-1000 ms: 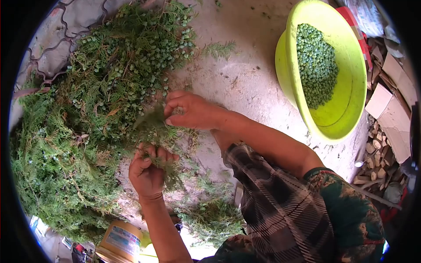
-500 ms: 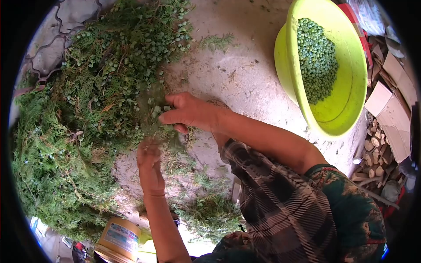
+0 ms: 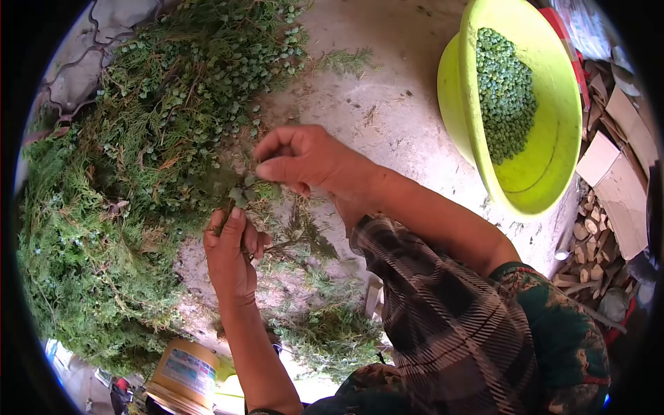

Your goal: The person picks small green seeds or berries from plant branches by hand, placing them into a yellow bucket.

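My left hand (image 3: pixel 234 256), low and left of the other, is closed on a green sprig (image 3: pixel 294 238) whose leafy part sticks out to the right. Just above it, my right hand (image 3: pixel 297 160) has curled fingers, with thumb and fingertips close to small green berries (image 3: pixel 243 194) at the sprig's upper end. What lies between those fingertips is too small to make out. Left of both hands spreads a big heap of green branches (image 3: pixel 159 124) with pale berries. A yellow-green basin (image 3: pixel 453 104) at the upper right holds many green berries (image 3: pixel 503 93).
Loose greenery (image 3: pixel 328 339) lies on the pale floor (image 3: pixel 394 131) below the hands. A tan bucket (image 3: pixel 185 373) stands at the bottom left. Cardboard (image 3: pixel 619 194) and cut wood (image 3: pixel 588 242) are at the right edge. Checked cloth (image 3: pixel 449 304) covers part of the lap.
My right hand has risen slightly, its fingers more curled. My left hand has shifted a little left, and the sprig shows more clearly in it.
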Demonstrator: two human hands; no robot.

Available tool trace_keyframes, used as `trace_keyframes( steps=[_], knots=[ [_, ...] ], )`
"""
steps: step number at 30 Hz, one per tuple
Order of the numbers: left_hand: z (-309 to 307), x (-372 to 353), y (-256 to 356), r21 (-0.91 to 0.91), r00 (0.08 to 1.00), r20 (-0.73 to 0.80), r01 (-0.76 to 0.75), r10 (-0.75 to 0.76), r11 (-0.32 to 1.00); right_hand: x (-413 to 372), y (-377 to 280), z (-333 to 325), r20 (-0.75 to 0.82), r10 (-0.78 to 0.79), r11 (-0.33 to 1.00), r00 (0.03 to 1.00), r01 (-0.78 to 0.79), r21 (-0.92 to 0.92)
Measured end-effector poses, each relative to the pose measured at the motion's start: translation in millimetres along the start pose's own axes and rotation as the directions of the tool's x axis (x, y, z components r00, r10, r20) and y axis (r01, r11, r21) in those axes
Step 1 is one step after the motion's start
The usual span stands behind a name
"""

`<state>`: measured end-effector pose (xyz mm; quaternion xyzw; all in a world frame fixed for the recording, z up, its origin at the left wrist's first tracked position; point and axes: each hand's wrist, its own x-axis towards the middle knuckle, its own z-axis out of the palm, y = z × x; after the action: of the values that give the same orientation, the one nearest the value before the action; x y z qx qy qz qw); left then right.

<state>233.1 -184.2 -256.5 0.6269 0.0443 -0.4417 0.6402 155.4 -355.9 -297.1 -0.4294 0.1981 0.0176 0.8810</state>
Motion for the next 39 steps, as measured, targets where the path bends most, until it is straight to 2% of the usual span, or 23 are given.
trace_keyframes(
  steps=[2,4,5,7,8,10,11,13,17,18,19,23,25,26,28,30,31,33,34,36,37,38,39],
  knots=[
    [3.2,-4.8,2.7,0.003,0.999,0.003,0.049,-0.049,0.999,-0.5,1.0,-0.5,-0.049,-0.030,0.999,0.998,0.031,0.025],
    [11.6,-9.5,2.1,0.082,0.991,-0.118,0.070,-0.060,0.994,-2.2,2.8,0.1,-0.067,-0.065,0.998,0.996,0.066,0.015],
    [13.6,-11.0,2.7,0.083,0.991,-0.117,0.072,-0.062,0.994,-3.1,3.5,1.5,-0.069,-0.064,0.998,0.996,0.066,0.016],
    [16.5,-13.4,4.3,0.062,0.981,-0.182,0.086,-0.074,0.994,-4.4,4.3,5.8,-0.212,-0.366,0.861,0.906,0.243,-0.446],
    [17.8,-14.9,5.5,0.062,0.980,-0.182,0.088,-0.075,0.994,-7.7,2.2,6.8,-0.213,-0.365,0.862,0.906,0.242,-0.446],
    [19.8,-17.1,7.0,0.067,0.980,-0.184,0.091,-0.078,0.994,-15.3,-3.7,7.9,0.109,-0.554,0.453,0.825,0.409,-0.792],
    [20.2,-17.4,6.4,0.067,0.980,-0.185,0.092,-0.078,0.994,-16.0,0.4,9.9,0.109,-0.553,0.454,0.826,0.408,-0.792],
    [20.9,-17.6,5.1,0.043,0.976,-0.199,0.094,-0.083,0.995,-16.1,11.4,14.1,0.292,-0.522,0.408,0.801,0.536,-0.739],
    [21.4,-18.6,1.6,0.147,0.994,-0.107,0.044,-0.028,0.988,-11.0,10.8,16.2,0.302,-0.422,0.511,0.855,0.500,-0.700],
    [22.8,-20.2,-0.3,0.168,0.986,-0.166,0.036,-0.008,0.985,-14.6,1.8,17.3,0.317,-0.293,0.575,0.902,0.431,-0.695],
    [23.2,-21.1,-1.6,0.189,0.974,-0.224,0.028,0.015,0.982,-13.6,4.0,16.5,0.316,-0.292,0.578,0.903,0.429,-0.694],
    [15.7,-21.7,-4.2,0.198,0.970,-0.240,0.010,0.038,0.980,-10.0,7.6,15.4,0.333,-0.271,0.642,0.903,0.427,-0.636],
    [10.1,-19.0,-2.5,0.200,0.993,-0.083,-0.062,0.080,0.978,-9.9,8.6,16.1,0.331,-0.268,0.652,0.905,0.424,-0.629],
    [8.4,-18.9,-1.7,0.200,0.993,-0.084,-0.060,0.078,0.978,-9.5,11.1,16.1,0.327,-0.280,0.707,0.903,0.424,-0.566],
    [6.9,-19.6,1.4,0.008,0.993,-0.099,0.068,-0.066,0.998,-11.1,11.0,17.6,0.322,-0.290,0.757,0.901,0.422,-0.499],
    [12.9,-20.9,4.7,0.027,0.989,-0.130,0.074,-0.070,0.997,-17.7,4.1,22.3,0.186,-0.107,0.944,0.977,0.158,-0.288],
    [16.5,-21.9,6.5,0.044,0.985,-0.160,0.079,-0.071,0.996,-20.8,2.3,23.7,0.186,-0.107,0.944,0.977,0.159,-0.288],
    [22.3,-23.3,12.1,0.091,0.985,-0.159,0.079,-0.064,0.993,-25.0,-0.9,24.2,0.130,0.038,0.997,0.991,-0.046,0.061],
    [24.0,-23.1,13.7,0.139,0.986,-0.158,0.081,-0.058,0.987,-24.6,-1.2,21.2,0.129,0.035,0.997,0.991,-0.043,0.061],
    [22.7,-26.8,14.2,0.154,0.980,-0.196,0.079,-0.048,0.985,-21.6,0.3,10.9,-0.078,-0.049,0.997,0.996,0.053,0.048],
    [21.2,-29.7,14.4,0.168,0.971,-0.235,0.080,-0.039,0.983,-18.6,-0.6,1.2,-0.078,-0.051,0.997,0.996,0.055,0.049],
    [19.1,-32.5,14.3,0.168,0.971,-0.235,0.078,-0.037,0.983,-14.5,-5.1,-10.2,-0.106,-0.098,0.927,0.990,0.129,0.351],
    [16.5,-34.9,13.5,0.175,0.969,-0.245,0.083,-0.038,0.981,-13.9,-9.7,-16.8,-0.144,-0.135,0.764,0.980,0.196,0.615]
  ],
)
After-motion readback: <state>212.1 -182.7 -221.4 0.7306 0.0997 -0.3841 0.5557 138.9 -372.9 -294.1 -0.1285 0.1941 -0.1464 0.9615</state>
